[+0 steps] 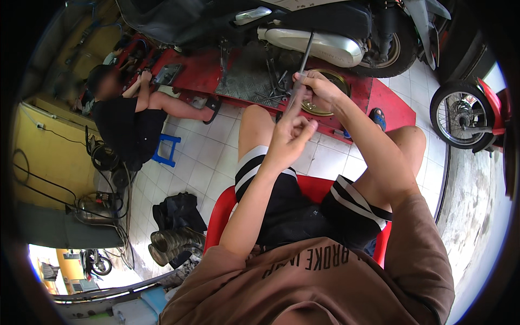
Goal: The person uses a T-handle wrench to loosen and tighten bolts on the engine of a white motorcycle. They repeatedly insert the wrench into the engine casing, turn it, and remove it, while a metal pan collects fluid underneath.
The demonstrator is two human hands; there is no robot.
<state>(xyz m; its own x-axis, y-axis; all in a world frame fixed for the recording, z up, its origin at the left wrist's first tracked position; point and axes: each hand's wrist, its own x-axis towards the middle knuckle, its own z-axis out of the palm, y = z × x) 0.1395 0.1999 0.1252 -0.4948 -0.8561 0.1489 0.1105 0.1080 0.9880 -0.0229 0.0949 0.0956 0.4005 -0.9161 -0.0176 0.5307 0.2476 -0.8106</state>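
A slim rod (307, 57) stands in the fingers above the red platform (391, 105), its long axis slanting away toward the scooter (317, 46). The right hand (320, 91) pinches its middle; the left hand (292, 138) lies at its near end, grip unclear. Beyond sits a round gold tray (343, 82), contents mostly hidden.

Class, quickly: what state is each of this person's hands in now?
Right hand: closed, holding the metal rod.
Left hand: partly curled at the rod's lower end; grip cannot be told.
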